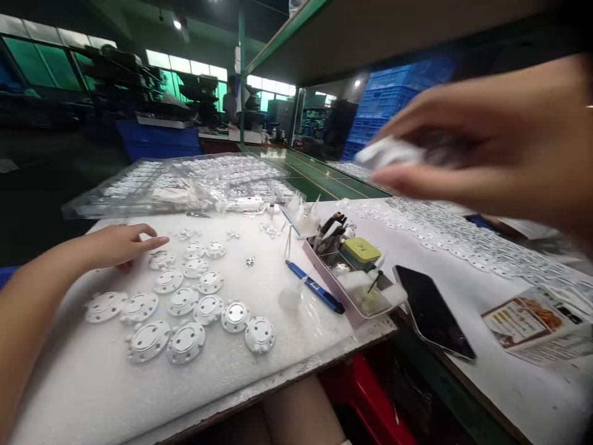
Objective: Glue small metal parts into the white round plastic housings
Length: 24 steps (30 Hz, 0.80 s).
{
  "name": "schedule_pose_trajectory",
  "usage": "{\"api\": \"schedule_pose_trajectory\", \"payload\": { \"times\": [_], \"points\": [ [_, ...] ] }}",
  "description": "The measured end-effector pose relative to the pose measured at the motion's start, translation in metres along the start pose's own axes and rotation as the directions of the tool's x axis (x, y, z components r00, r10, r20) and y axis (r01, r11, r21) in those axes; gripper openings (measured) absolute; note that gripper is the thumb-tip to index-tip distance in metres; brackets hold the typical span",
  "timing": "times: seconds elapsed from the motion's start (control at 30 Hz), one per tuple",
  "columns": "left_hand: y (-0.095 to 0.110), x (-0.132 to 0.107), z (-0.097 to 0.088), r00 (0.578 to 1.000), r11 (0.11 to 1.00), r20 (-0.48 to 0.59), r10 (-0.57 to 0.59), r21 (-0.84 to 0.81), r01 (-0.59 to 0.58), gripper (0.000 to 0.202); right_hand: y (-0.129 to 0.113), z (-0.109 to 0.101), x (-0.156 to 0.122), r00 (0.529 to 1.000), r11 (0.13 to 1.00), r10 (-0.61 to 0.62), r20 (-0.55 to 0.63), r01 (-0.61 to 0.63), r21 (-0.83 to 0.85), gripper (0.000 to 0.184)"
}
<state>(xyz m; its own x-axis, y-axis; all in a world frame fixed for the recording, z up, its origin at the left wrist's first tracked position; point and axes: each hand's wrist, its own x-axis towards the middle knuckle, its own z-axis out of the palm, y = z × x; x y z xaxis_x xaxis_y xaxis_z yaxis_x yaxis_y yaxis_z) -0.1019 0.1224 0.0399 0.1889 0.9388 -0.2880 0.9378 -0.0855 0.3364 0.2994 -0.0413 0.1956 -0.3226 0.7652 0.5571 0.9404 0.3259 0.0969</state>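
My left hand [118, 245] rests on the white foam board [92, 383], fingers stretched out flat toward a small round white plastic part [162, 259]. Several such round white parts [185, 342] lie in rows on the board just below it. My right hand [486, 154] is raised high at the right, close to the camera and blurred. Its fingers are pinched round a crumpled white thing [391, 152] that could be a cloth or tissue.
A long tray [345, 303] holds tools, a yellow-green tin [362, 250] and swabs. A blue pen [315, 287] lies beside it, a black phone [433, 311] and a printed leaflet [532, 318] to the right. Clear trays of parts [185, 179] stand at the back.
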Motion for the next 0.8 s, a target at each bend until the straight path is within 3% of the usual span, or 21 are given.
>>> {"api": "schedule_pose_trajectory", "payload": {
  "times": [0.03, 0.07, 0.1, 0.23, 0.33, 0.4, 0.53, 0.8],
  "points": [
    [0.001, -0.001, -0.002, 1.0, 1.0, 0.004, 0.01, -0.007, -0.01, 0.075, -0.025, 0.012, 0.015, 0.973, 0.973, -0.225, 0.044, 0.227, -0.049, 0.051],
    [0.001, -0.002, -0.002, 1.0, 1.0, 0.005, 0.02, -0.01, -0.02, 0.076, -0.048, 0.027, 0.027, 0.911, 0.92, -0.388, 0.137, 0.393, -0.008, 0.047],
    [0.001, -0.004, -0.002, 0.999, 0.999, 0.005, 0.032, -0.009, -0.032, 0.076, -0.068, 0.043, 0.038, 0.871, 0.899, -0.431, 0.236, 0.436, 0.033, 0.044],
    [-0.001, -0.004, 0.001, 0.998, 0.998, -0.001, 0.064, 0.021, -0.064, 0.076, -0.112, 0.115, 0.06, 0.682, 0.873, -0.417, 0.601, 0.484, 0.057, 0.044],
    [-0.001, 0.003, 0.002, 1.0, 0.997, 0.01, 0.018, 0.07, -0.019, 0.075, -0.119, 0.159, 0.063, 0.592, 0.866, -0.38, 0.711, 0.497, 0.05, 0.043],
    [-0.001, 0.009, 0.003, 0.999, 0.994, 0.018, -0.027, 0.102, 0.025, 0.075, -0.118, 0.179, 0.065, 0.575, 0.882, -0.342, 0.743, 0.47, 0.043, 0.042],
    [0.001, 0.013, 0.003, 0.998, 0.99, 0.018, -0.06, 0.128, 0.057, 0.073, -0.117, 0.202, 0.07, 0.584, 0.938, -0.236, 0.776, 0.347, 0.024, 0.049],
    [0.003, 0.009, 0.002, 0.997, 0.989, 0.025, -0.075, 0.129, 0.071, 0.075, -0.133, 0.203, 0.065, 0.617, 0.983, -0.184, 0.765, 0.097, 0.158, 0.067]
  ]
}}
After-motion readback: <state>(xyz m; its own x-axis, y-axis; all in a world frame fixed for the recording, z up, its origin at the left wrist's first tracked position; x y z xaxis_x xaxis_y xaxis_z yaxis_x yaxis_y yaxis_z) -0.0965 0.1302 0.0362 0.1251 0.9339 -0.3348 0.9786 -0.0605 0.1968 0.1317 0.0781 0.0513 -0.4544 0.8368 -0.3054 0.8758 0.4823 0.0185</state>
